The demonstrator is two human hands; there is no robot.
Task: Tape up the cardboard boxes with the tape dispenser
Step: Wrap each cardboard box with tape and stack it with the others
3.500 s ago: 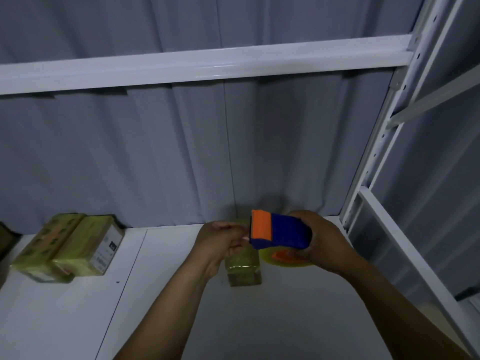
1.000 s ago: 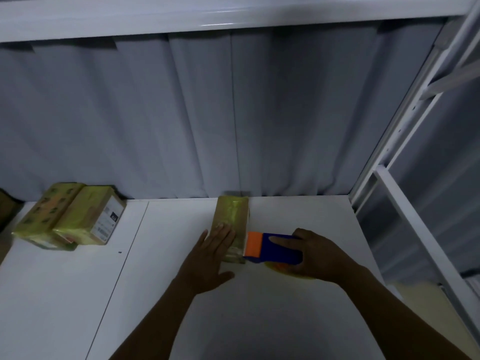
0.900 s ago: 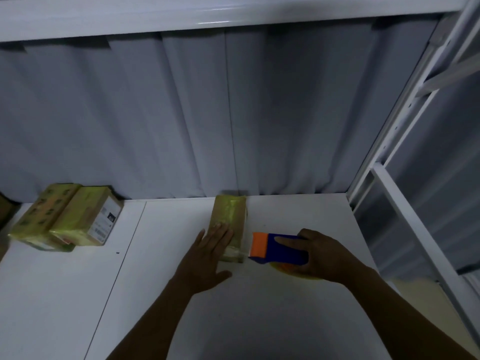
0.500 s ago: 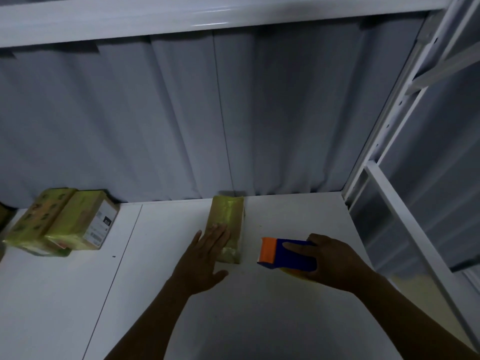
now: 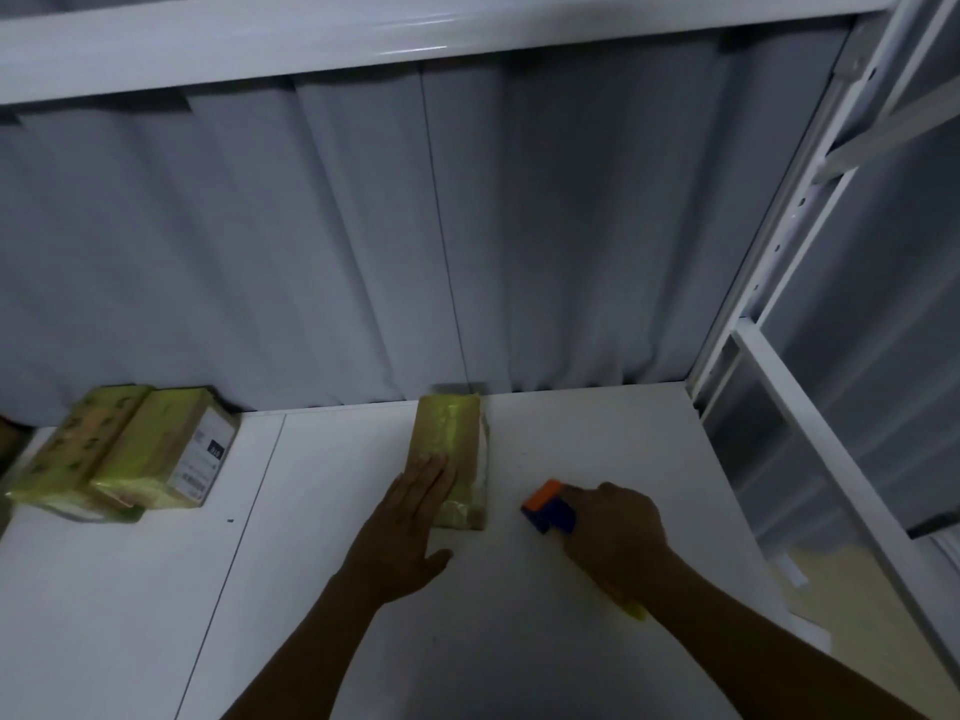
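Right hand (image 5: 615, 537): fingers curled round the tape dispenser (image 5: 551, 510), whose orange and blue front end projects left from the fist, low over the white shelf (image 5: 311, 615). Left hand (image 5: 410, 527): flat, fingers straight, fingertips resting on the near end of the cardboard box (image 5: 457, 433). The box lies lengthwise, near to far, just left of the dispenser and apart from it, its far end by the grey curtain (image 5: 363, 252). Two taped boxes (image 5: 156, 449) lie side by side at far left.
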